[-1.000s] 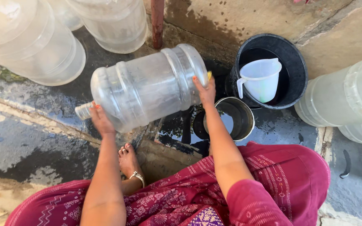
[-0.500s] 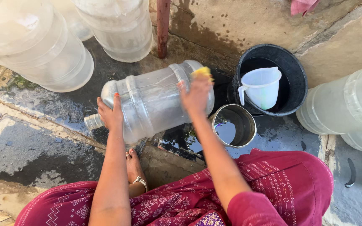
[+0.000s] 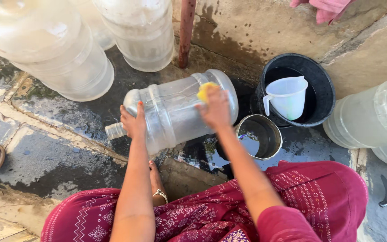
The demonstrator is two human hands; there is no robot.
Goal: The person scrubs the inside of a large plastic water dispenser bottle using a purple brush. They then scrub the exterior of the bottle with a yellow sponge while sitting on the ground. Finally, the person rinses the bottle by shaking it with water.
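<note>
Head view: our left hand (image 3: 133, 121) spreads its grip over the shoulder of the clear water jug (image 3: 175, 112), lying with its neck beyond that hand; our right hand (image 3: 215, 109) pinches a yellow sponge (image 3: 205, 91) against its base end

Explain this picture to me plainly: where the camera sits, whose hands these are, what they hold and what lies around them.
The camera is worn on the person's head and looks down, so both bare arms are their own. The left hand steadies a large clear water jug lying on its side on the wet concrete floor, near its neck. The right hand presses a yellow sponge against the jug's side. Beside it stand a small steel pot holding water and a black bucket with a white plastic measuring jug inside. More clear jugs stand around.
</note>
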